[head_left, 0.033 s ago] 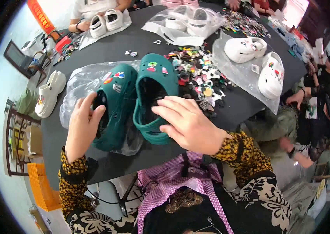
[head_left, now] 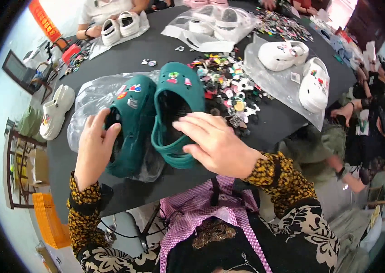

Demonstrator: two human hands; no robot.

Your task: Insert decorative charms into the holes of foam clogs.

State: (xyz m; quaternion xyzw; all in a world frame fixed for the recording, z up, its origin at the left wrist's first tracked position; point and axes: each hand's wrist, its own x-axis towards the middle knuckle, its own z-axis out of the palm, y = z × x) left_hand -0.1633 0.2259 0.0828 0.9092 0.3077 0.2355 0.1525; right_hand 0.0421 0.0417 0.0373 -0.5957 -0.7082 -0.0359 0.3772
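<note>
Two dark green clogs lie side by side in front of me, toes pointing away. My left hand grips the outer side of the left clog, with fingers and thumb at the edge of its foot opening. My right hand rests over the heel end of the right clog, its fingers stretched across the opening and the thumb near the heel strap. Small coloured charms sit on both toes. Part of a clear plastic bag lies under and behind the clogs.
A heap of loose charms spreads right of the clogs. White clogs with charms lie on plastic at the right, and another white clog stands at the table's left edge. Across the table, a person sits behind white shoes.
The whole view has shifted slightly, so things appear a little further left. Both hands keep their places on the green clogs.
</note>
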